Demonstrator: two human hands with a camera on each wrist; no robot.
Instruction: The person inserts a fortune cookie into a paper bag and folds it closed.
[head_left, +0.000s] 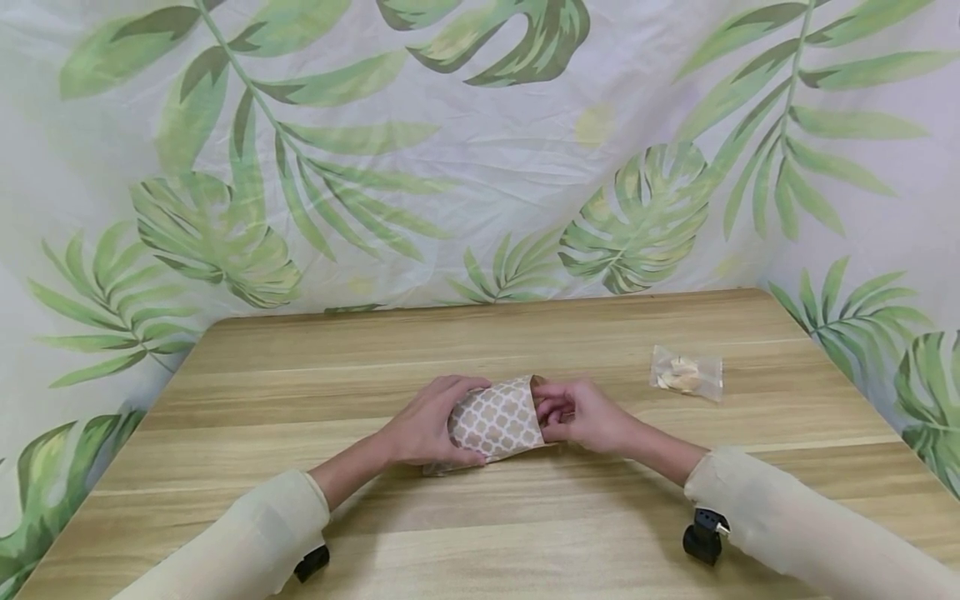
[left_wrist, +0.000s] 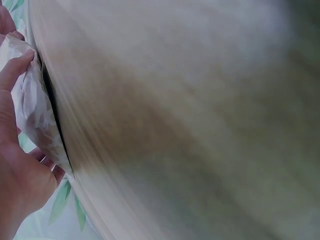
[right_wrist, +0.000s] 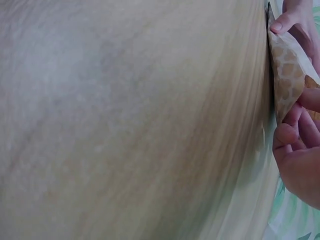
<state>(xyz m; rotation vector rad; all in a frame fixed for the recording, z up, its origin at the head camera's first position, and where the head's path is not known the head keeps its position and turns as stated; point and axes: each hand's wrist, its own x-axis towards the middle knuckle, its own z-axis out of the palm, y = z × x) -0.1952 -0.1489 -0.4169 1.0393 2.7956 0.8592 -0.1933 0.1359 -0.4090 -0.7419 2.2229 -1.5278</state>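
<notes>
A paper bag (head_left: pixel 498 417) with a tan-and-white lattice pattern lies on its side at the middle of the table, its mouth facing right. My left hand (head_left: pixel 431 421) grips the bag's left end, thumb on the near side and fingers over the far side. At the mouth, my right hand (head_left: pixel 585 417) holds the rim with bent fingers, some of them reaching inside the opening. The brown inner face of the bag (right_wrist: pixel 312 81) shows at the mouth in the right wrist view. Clear plastic (head_left: pixel 438 469) pokes out under the bag's left end.
A small clear packet (head_left: pixel 686 373) with pale pieces inside lies on the wooden table (head_left: pixel 337 350), right of the bag and farther back. Behind the table hangs a leaf-print cloth (head_left: pixel 487 167). Black wrist devices (head_left: pixel 702 537) hang below both sleeves.
</notes>
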